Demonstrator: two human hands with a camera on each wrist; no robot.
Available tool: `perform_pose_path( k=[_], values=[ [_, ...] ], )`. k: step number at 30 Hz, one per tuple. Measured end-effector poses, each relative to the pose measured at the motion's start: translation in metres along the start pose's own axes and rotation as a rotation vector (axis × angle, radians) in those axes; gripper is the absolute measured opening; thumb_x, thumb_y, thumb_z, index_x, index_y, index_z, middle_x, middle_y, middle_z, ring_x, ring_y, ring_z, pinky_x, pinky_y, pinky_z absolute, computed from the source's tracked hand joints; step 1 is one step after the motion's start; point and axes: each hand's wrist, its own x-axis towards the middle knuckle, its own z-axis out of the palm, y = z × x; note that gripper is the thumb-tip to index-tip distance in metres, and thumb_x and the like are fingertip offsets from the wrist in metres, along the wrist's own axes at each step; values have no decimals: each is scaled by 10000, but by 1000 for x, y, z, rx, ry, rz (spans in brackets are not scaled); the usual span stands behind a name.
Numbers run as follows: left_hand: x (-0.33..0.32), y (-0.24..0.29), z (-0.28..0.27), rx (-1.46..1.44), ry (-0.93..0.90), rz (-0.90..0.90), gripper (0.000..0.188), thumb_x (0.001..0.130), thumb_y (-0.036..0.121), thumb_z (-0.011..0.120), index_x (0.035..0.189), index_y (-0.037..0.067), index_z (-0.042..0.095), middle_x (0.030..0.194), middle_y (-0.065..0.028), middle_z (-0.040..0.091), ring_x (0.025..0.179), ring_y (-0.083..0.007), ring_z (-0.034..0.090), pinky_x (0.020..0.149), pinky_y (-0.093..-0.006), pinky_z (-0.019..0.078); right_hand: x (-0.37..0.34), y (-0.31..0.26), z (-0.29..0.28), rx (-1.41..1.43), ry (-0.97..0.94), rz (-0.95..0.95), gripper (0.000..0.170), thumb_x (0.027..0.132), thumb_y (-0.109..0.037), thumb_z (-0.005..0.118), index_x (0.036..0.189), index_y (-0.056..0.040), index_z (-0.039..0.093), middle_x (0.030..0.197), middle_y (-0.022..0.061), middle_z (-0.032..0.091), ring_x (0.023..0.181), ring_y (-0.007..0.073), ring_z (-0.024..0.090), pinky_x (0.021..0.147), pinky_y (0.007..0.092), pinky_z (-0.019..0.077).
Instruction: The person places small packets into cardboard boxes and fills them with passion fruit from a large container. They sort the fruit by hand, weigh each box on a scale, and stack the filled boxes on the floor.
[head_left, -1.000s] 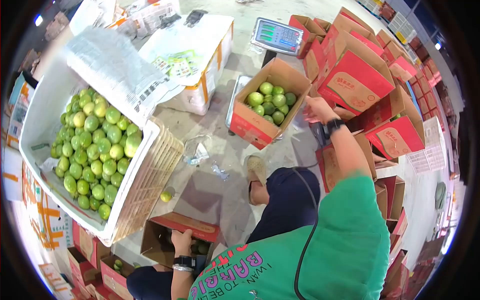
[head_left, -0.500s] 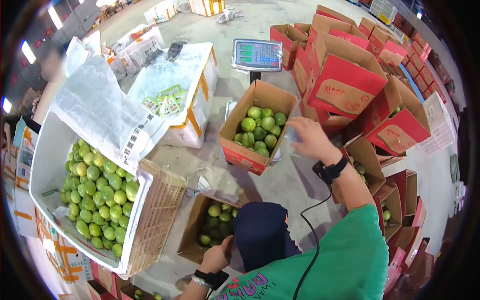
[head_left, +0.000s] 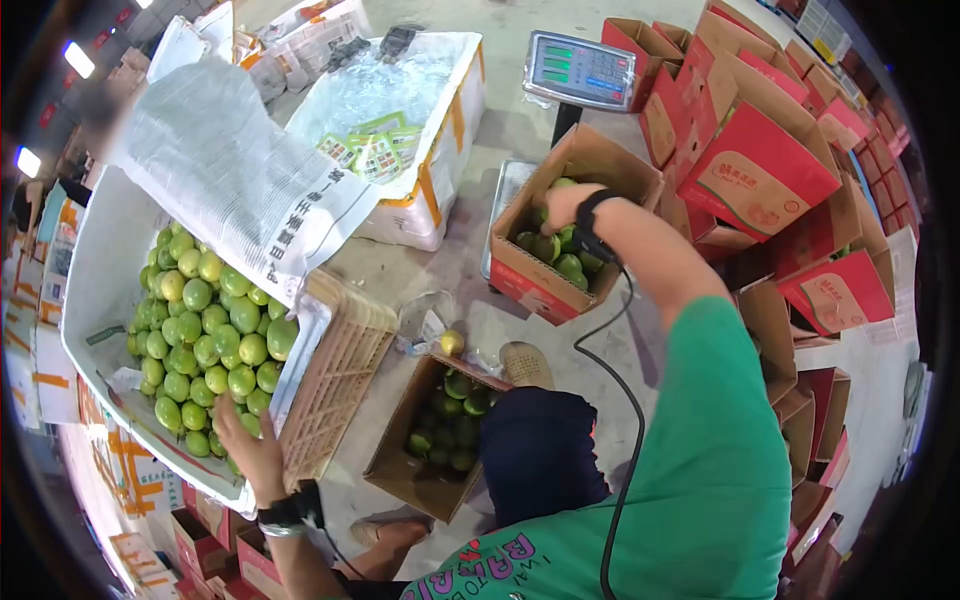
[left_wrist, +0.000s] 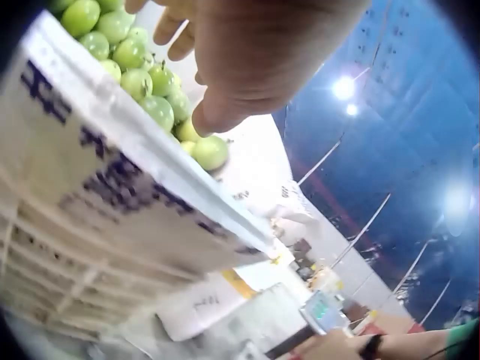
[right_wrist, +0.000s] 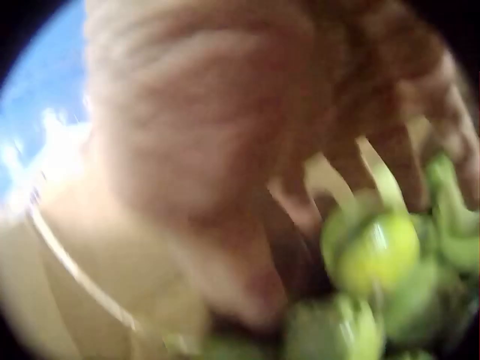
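My left hand (head_left: 252, 452) is at the near edge of a white foam-lined crate (head_left: 100, 395), fingers spread toward a heap of round green fruit (head_left: 205, 330). In the left wrist view the thumb hangs close over fruit (left_wrist: 210, 153) near the crate's rim. My right hand (head_left: 572, 208) reaches down into a red and brown carton (head_left: 545, 290) on the scale. Its spread fingers are among the green fruit there, beside a yellowish one (right_wrist: 379, 251) in the blurred right wrist view. Another carton (head_left: 410, 485) with green fruit stands on the floor by my knee.
A scale display (head_left: 582, 70) rises behind the carton. A white foam box (head_left: 450, 150) with green labelled packets (head_left: 375, 150) stands at the back. Stacked red cartons (head_left: 760, 170) line the right side. One yellowish fruit (head_left: 452, 342) lies on the floor, and a cable hangs from the right wrist.
My left hand has moved from the floor carton to the crate's fruit on the left. My right hand has gone from beside the scale carton down into it.
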Motion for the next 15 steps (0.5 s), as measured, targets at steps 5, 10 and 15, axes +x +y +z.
perform_pose_path(
  k=[5,10,15],
  values=[
    [-51,64,-21,-206,-114,-28,510,752,42,620,1243,49,484,1316,-206,418,1216,-389,393,998,-439,341,61,1,48,-289,-10,-14,395,746,-223,564,1093,-47,632,1103,175,616,1051,274,579,906,402,436],
    [-101,52,-20,-634,-328,-242,429,790,65,618,1204,23,514,1276,-169,465,1172,-292,465,943,-393,410,-11,0,-11,521,704,-386,116,802,-92,599,897,-26,607,830,39,615,803,151,571,740,297,452],
    [-81,133,-17,-2149,-712,-447,789,834,277,629,1424,66,151,1296,-146,416,1198,-300,440,903,-449,468,-157,-151,-16,445,727,-955,304,824,-234,635,1088,-101,564,977,121,569,894,299,547,793,372,443]
  ],
)
